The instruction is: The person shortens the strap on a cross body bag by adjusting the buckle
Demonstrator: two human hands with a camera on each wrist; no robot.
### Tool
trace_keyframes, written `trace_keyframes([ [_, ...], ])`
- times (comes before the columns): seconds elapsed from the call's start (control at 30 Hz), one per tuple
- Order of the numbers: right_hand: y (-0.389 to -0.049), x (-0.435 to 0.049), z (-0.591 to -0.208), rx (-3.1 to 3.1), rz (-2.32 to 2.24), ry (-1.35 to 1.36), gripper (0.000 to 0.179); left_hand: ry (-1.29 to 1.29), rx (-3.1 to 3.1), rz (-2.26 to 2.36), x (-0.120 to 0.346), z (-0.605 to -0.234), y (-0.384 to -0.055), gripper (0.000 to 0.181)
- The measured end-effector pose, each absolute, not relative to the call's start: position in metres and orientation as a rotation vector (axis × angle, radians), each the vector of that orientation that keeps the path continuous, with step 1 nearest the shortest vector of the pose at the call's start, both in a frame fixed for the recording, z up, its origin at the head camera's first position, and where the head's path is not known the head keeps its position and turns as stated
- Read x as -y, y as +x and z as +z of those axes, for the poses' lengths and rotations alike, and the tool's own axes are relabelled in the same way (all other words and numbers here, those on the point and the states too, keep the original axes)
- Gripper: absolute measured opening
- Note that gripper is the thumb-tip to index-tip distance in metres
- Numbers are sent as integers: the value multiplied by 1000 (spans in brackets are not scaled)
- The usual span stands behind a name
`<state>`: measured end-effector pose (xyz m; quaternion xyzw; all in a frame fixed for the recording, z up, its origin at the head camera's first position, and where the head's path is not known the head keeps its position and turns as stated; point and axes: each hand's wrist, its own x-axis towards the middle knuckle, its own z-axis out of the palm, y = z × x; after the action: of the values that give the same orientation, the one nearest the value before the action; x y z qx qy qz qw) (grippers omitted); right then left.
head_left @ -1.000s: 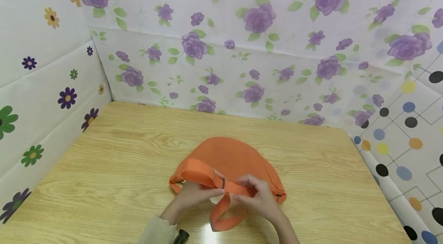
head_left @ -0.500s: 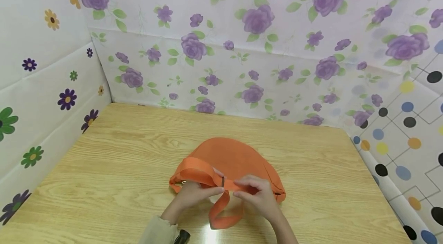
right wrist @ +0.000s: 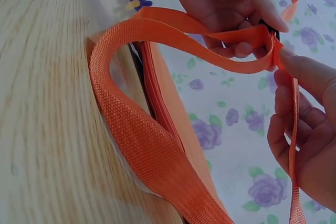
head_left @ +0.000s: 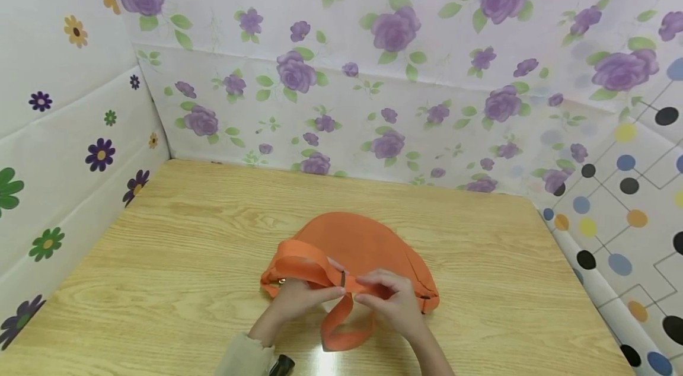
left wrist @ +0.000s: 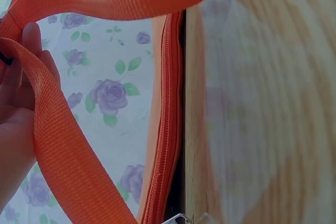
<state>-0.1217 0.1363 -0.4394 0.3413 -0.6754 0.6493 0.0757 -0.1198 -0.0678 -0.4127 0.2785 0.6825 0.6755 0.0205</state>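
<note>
L hand (head_left: 299,299) pinches the orange strap (head_left: 304,249) at its dark slider (head_left: 343,279), thumb in front, other fingers prob. behind, part hidden. R hand (head_left: 396,303) pinches the strap just beside it, thumb near index. A strap loop hangs btwn 'em. Just beyond, the orange bag (head_left: 349,236) lies on the wood table (head_left: 160,245), curved side away; floral sheet (head_left: 341,109) behind.

zippered bag (head_left: 357,239) on tabletop (head_left: 187,233), lower centre of frame | webbing strap (head_left: 344,341) before bag (it dips toward the bottom edge) | slider buckle (head_left: 343,279) on strap, left hand (head_left: 299,300) at its left, right hand (head_left: 396,303) at its right | backdrop sheet (head_left: 352,97) behind tabletop, upper frame
</note>
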Motion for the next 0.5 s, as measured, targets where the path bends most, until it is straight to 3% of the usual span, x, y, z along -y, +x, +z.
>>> trace_keyframes([
  [0.5, -118, -134, -434, 2129, 1978, 963, 21, 847, -2124, 2028, 62, -412, -119, 24],
])
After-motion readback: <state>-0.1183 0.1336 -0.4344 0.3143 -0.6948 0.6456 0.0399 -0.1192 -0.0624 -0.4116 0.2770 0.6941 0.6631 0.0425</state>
